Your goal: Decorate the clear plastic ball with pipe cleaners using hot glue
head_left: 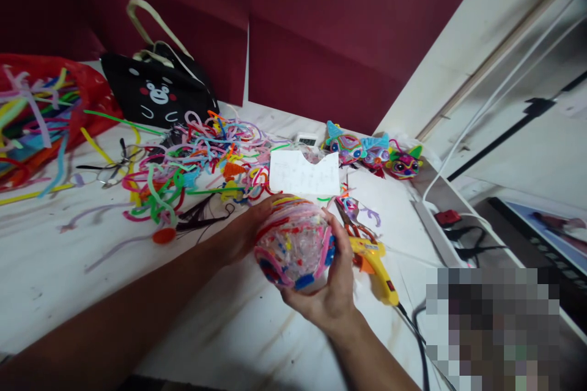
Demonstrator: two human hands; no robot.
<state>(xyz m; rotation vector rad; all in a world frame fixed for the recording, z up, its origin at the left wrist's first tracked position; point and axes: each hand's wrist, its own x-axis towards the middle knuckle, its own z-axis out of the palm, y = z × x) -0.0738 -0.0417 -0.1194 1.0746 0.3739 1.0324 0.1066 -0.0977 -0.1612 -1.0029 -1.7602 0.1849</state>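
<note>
Between my two hands is a rounded craft piece (293, 238), whitish with strips of pink, red, yellow and blue stuck on its surface. My left hand (247, 229) grips its upper left side, fingers partly hidden behind it. My right hand (330, 287) wraps its right side and underside, thumb below and fingers up along the edge. Just right of it lies a yellow hot glue gun (378, 266), its cord running toward the lower right. Scissors (355, 220) with orange handles rest above the glue gun. A white notched card (305, 172) is behind the piece.
A tangle of coloured pipe cleaners (220, 140) spreads across the left. Glasses (112, 171) lie near a red bag (98, 95) of pipe cleaners. A black tote bag (158, 95) stands behind. Decorated masks (403, 162) sit at the back right, near a power strip (440, 232).
</note>
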